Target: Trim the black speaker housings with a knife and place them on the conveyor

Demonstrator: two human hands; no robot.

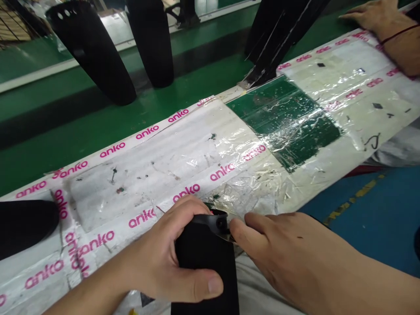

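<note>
My left hand (164, 253) grips a long black moulded plastic piece (205, 271) around its upper end, with the thumb across the front. The lower part of the piece runs down out of view. My right hand (272, 249) is at the top edge of the piece, pinching a small metal blade (229, 234) against it. Most of the blade is hidden by my fingers, so its exact kind is unclear. A similar black piece (24, 227) lies on the bench at the far left.
The bench top (157, 166) is covered in white sheet, pink "anko" tape and clear film, with green belt (98, 105) beyond it. Several black pieces (92, 52) stand along the far side. A co-worker's hand (370, 17) rests at top right. Blue floor (361, 210) shows below right.
</note>
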